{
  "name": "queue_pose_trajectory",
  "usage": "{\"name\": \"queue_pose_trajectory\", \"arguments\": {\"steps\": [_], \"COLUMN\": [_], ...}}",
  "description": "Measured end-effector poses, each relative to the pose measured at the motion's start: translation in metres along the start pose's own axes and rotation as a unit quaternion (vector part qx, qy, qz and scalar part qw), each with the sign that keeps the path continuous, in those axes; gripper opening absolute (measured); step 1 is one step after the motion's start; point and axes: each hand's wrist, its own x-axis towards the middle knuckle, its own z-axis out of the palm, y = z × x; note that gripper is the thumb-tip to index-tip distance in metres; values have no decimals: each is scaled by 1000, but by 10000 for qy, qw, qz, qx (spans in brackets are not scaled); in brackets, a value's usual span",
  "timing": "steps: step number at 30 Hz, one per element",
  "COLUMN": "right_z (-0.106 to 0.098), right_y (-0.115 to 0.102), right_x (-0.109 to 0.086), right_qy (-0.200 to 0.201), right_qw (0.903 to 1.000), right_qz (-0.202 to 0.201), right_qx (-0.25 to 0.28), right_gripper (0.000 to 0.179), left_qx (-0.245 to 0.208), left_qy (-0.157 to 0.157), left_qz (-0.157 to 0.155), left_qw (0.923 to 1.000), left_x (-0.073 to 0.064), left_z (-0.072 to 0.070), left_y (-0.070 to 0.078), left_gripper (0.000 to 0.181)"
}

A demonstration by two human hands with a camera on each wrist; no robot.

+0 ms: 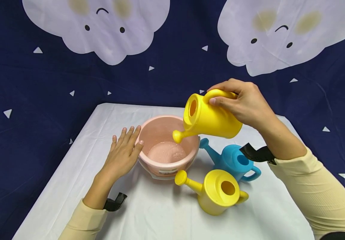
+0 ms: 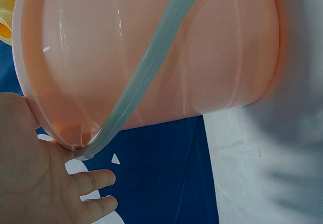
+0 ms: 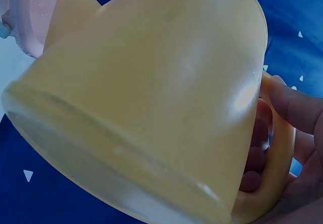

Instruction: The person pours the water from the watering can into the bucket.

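Observation:
My right hand (image 1: 247,101) grips the handle of a yellow watering can (image 1: 212,118), its fingers curled through the loop (image 3: 280,168). The can is tilted, with its spout head (image 1: 177,136) low over the pink bucket (image 1: 169,164). Rippled water (image 1: 166,152) covers the bucket's bottom. Against the bucket's left rim rests my left hand (image 1: 121,153), fingers straight and spread. The left wrist view shows that hand's palm (image 2: 30,168) at the rim, close to where the bucket's grey handle (image 2: 146,75) joins it.
A second yellow watering can (image 1: 217,193) stands upright in front, its spout pointing left toward the bucket. Behind it is a blue watering can (image 1: 232,161), close to the bucket's right side. Everything stands on a white-covered table (image 1: 148,213) before a dark blue cloud-patterned cloth (image 1: 187,33).

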Motion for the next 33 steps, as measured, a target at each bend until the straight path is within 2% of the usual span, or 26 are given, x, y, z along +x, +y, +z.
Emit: {"name": "queue_pose_trajectory", "arguments": {"steps": [15,33], "right_z": [-2,-8], "right_y": [1,12], "right_x": [-1,-9], "right_qy": [115,346], "right_qw": [9999,9986], "right_qz": [17,352], "right_qx": [-65,184], "right_gripper": [23,25], "left_qx": [24,25], "left_qy": [-17,-42], "left_qz": [25,-28], "left_qw": [10000,10000], "left_x": [0,-1], "left_z": [0,0], "left_y": [0,2], "left_gripper": [60,60]}}
